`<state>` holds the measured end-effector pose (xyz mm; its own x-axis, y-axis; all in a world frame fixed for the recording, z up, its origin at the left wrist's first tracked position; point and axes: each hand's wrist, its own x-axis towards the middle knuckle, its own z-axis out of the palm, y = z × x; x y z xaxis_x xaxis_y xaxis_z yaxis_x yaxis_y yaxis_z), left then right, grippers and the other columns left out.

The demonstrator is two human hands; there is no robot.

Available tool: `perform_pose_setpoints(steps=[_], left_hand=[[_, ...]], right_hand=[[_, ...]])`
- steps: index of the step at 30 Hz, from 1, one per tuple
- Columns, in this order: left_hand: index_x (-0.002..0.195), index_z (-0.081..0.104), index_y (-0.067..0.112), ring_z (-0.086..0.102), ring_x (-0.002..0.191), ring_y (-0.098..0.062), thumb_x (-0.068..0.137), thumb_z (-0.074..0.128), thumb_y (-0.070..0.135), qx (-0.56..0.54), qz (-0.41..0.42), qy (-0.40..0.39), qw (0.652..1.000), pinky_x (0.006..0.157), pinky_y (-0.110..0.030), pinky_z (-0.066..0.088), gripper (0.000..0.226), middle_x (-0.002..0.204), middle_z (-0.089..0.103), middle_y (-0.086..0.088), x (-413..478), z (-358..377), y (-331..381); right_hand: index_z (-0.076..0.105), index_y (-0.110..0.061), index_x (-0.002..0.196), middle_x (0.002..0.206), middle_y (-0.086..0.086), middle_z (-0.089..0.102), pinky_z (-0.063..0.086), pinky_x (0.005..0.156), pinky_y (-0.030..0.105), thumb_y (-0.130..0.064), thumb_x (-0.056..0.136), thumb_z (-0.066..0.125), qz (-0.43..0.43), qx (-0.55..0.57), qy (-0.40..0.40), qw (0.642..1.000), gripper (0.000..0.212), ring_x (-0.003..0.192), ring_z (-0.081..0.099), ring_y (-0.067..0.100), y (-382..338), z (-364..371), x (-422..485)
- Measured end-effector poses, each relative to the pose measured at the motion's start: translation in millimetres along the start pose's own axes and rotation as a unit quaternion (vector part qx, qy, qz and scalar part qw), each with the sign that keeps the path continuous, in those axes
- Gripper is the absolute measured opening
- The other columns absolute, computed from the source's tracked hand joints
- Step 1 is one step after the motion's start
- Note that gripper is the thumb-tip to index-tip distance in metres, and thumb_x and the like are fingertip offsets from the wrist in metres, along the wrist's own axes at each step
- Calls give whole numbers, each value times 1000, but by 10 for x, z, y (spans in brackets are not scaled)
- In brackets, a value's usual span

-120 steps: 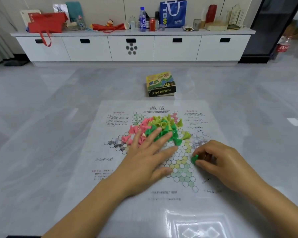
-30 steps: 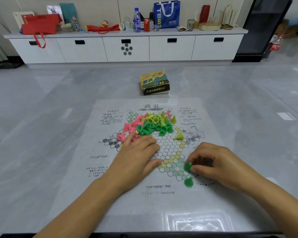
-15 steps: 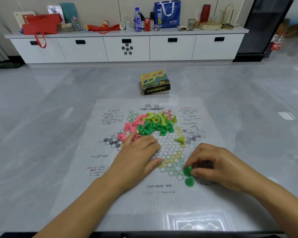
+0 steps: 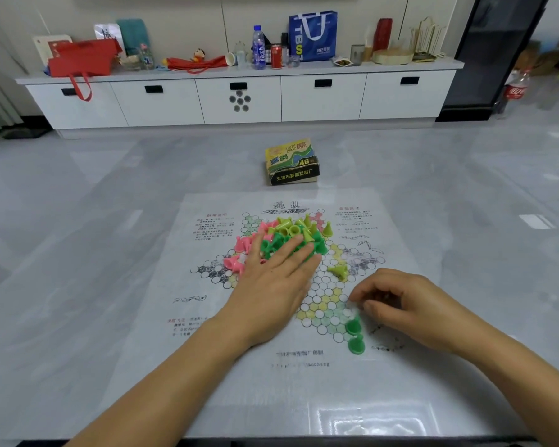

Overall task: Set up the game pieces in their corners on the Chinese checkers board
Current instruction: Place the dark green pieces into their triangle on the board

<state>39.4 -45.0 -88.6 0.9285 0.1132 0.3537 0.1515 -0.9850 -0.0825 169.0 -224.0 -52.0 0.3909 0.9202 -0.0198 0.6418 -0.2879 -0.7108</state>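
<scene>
The right hand (image 4: 410, 304), lower right of centre, has its fingers curled with nothing showing between them; I cannot tell whether the palm hides a piece. Just below its fingertips stand two dark green pieces (image 4: 356, 346) in the board's (image 4: 207, 366) near corner. A brush of the knuckles would likely topple these light plastic cones. The left hand (image 4: 271, 285) lies flat, fingers straight, on the mixed pile (image 4: 288, 230) of pink, yellow and green pieces at centre; pressing could scatter them or drag the thin, smooth printed sheet across the glossy grey surface (image 4: 78, 285).
</scene>
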Motion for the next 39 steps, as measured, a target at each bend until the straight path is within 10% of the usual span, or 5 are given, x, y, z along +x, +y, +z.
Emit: perform_pose_setpoints(steps=[11, 17, 24, 39], left_hand=[[97, 60, 18, 65, 84, -13, 84, 48, 21, -109, -15, 57, 992, 102, -35, 30, 18, 89, 69, 5, -70, -156, 7], [129, 47, 15, 44, 123, -21, 89, 53, 14, -161, -86, 2, 983, 100, -34, 27, 41, 132, 51, -2, 126, -183, 55], [90, 67, 11, 63, 82, -23, 74, 60, 6, -163, -67, 11, 984, 72, -30, 36, 18, 90, 68, -3, 118, -114, 66], [96, 62, 21, 51, 75, -3, 76, 70, 14, -394, -155, -39, 905, 69, -9, 39, 22, 81, 50, 16, -211, -325, 361]], right_hand=[[64, -36, 83, 85, -12, 65, 47, 70, 16, -18, 85, 60, 21, 14, 7, 1000, 19, 81, 57, 2, 9, -23, 21], [65, -33, 86, 84, -15, 65, 45, 68, 10, -22, 85, 60, 34, 22, 8, 999, 13, 80, 56, -3, -5, -40, 23], [65, -31, 88, 85, -16, 65, 46, 69, 10, -22, 85, 60, 41, 28, 7, 999, 11, 80, 57, -3, -2, -42, 40], [63, -40, 83, 91, -7, 61, 49, 78, 20, -13, 76, 71, -2, 27, -28, 999, 29, 85, 57, 7, 6, -54, -27]])
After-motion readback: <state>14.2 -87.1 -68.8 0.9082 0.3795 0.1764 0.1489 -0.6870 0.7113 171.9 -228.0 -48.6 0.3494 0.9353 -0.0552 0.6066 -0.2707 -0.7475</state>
